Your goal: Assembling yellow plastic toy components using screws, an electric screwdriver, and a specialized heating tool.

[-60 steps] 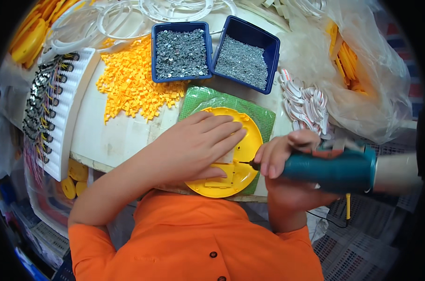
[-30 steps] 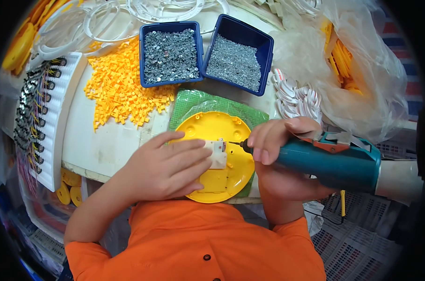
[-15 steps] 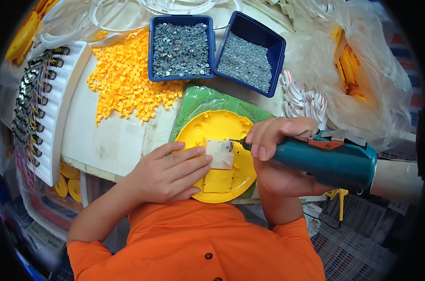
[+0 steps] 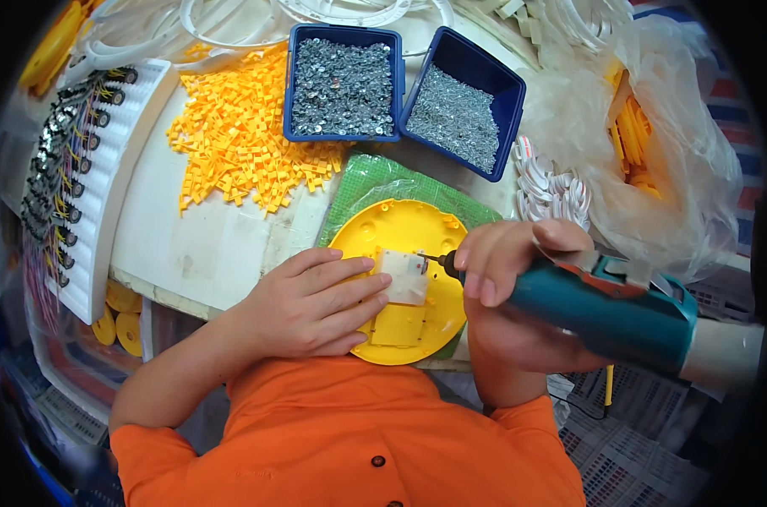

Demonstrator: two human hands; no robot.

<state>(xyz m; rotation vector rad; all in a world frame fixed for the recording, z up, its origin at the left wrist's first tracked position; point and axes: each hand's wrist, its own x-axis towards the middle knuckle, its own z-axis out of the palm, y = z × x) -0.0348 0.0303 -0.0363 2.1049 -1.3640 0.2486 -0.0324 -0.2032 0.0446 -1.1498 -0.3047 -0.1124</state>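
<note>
A round yellow plastic shell (image 4: 438,317) lies hollow side up in front of me. Inside it sits a whitish rectangular plastic piece (image 4: 403,283), just above a yellow rectangular panel (image 4: 398,325). My left hand (image 4: 311,304) rests flat on the shell's left side, fingers stretched out, fingertips against the whitish piece. My right hand (image 4: 518,279) is wrapped round a teal electric screwdriver (image 4: 595,308), held nearly level. Its thin dark bit points left, with the tip at the whitish piece's upper right corner; whether it touches a screw there is too small to tell.
Beneath the shell is a green mat (image 4: 366,182). Behind it stand a blue bin of dark metal parts (image 4: 343,89) and a blue bin of small screws (image 4: 451,110). Yellow clips (image 4: 240,135) are heaped left, near a white foam rack (image 4: 134,160) with wired parts. White cables (image 4: 552,190) lie right.
The screwdriver's rear end has swung down toward me, and its bit slants more. The whole view has shifted slightly. My left hand stays on the shell.
</note>
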